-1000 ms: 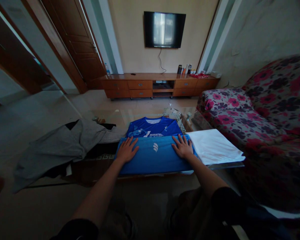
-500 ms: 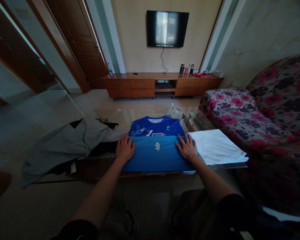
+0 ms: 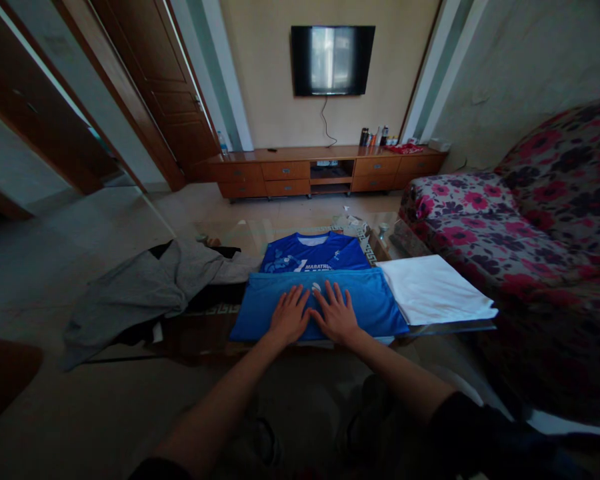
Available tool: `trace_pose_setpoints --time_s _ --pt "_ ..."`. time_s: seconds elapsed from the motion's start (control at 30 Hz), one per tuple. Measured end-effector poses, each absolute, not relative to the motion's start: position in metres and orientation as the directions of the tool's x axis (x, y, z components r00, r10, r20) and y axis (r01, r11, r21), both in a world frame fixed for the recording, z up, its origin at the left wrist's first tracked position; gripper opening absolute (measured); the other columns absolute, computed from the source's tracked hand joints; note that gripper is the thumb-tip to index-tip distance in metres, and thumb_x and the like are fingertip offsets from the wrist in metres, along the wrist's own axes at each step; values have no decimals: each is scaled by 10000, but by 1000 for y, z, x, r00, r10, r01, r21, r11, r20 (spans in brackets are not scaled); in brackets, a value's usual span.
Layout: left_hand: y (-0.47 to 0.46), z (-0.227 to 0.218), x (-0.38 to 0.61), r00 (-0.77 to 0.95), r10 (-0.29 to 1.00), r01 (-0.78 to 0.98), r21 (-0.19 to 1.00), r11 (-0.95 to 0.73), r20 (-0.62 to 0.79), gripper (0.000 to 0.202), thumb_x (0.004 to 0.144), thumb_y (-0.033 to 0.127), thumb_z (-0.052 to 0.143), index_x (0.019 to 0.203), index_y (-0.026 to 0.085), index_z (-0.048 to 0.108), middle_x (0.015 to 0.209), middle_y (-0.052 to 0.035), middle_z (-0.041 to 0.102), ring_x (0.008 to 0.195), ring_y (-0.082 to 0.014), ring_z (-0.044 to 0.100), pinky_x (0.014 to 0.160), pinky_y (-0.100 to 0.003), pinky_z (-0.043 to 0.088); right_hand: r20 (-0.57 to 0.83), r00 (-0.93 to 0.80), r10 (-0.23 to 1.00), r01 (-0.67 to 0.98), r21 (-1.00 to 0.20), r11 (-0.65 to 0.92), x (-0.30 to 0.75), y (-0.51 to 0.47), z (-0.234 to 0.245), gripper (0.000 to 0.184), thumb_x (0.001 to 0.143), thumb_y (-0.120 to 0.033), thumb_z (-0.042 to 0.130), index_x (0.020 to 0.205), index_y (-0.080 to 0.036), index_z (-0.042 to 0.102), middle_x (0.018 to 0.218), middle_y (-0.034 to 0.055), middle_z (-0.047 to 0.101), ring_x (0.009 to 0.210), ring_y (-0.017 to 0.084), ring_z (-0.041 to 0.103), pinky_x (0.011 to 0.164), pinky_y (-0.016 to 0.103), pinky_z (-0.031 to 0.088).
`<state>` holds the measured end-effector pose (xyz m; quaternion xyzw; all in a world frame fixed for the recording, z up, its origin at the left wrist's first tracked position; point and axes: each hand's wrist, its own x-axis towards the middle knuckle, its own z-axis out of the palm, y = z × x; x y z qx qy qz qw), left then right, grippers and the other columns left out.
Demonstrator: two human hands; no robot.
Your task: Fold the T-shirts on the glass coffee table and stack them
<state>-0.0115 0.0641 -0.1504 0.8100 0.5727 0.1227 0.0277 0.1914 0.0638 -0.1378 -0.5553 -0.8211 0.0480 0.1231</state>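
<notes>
A blue T-shirt (image 3: 260,307) lies on the glass table, its lower part folded up over the front so that the collar and part of the white lettering still show at the far end. My left hand (image 3: 290,313) rests flat on the folded part, fingers spread. Close beside it, my right hand (image 3: 336,312) also lies flat on the cloth with its fingers apart, partly covering a small white logo. The two thumbs are almost touching near the middle of the shirt.
To the right lies a folded white garment (image 3: 435,290). A crumpled grey garment (image 3: 135,287) hangs over the table's left end, with black cloth under it. The glass table (image 3: 455,327) has a flower-patterned sofa (image 3: 480,230) on its right. Beyond stands a wooden TV cabinet (image 3: 285,171).
Both hands have slid inward from the shirt's left and right sides to its middle. The folded part now looks wider and more spread at the near edge.
</notes>
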Motion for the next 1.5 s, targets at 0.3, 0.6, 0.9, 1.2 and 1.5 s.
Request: trace_pose_setpoints --time_s 0.3,0.6,0.9,1.2,1.5 --pt "43 -164 -15 156 973 957 219 -192 169 635 1025 527 297 1619 304 304 1679 -33 284 1566 -280 201 1257 -530 205 103 -424 900 864 -253 436 199 45 -141 686 1024 -636 317 1626 -307 295 1708 63 155 1569 326 145 1240 535 128" --pt "38 -160 -88 58 989 970 228 -88 135 710 1001 606 331 1614 246 326 1689 -68 247 1564 -313 198 1254 -522 201 40 -228 973 964 -134 231 284 51 -154 691 1030 -642 256 1644 -330 205 1722 43 64 1584 291 49 1251 524 84" --pt "23 -164 -113 -48 995 993 109 38 89 699 1025 570 237 1619 206 303 1699 -63 207 1571 -282 176 1258 -519 175 -13 -196 981 972 -132 192 331 66 -155 716 1021 -657 229 1646 -308 207 1727 51 61 1584 288 50 1253 509 114" --pt "36 -140 -88 -32 976 996 90 13 217 685 1020 545 280 1515 118 486 1605 -176 411 1515 -345 309 1245 -517 192 169 -34 985 983 -172 63 297 87 -142 676 1049 -568 241 1632 -227 275 1721 103 98 1574 294 120 1244 502 146" --pt "68 -157 -112 -7 992 991 133 -9 126 738 981 624 358 1601 224 355 1677 -109 287 1541 -344 252 1230 -511 232 61 -88 994 986 -139 95 314 113 -153 708 1016 -655 311 1621 -287 303 1706 107 182 1565 308 155 1242 543 97"
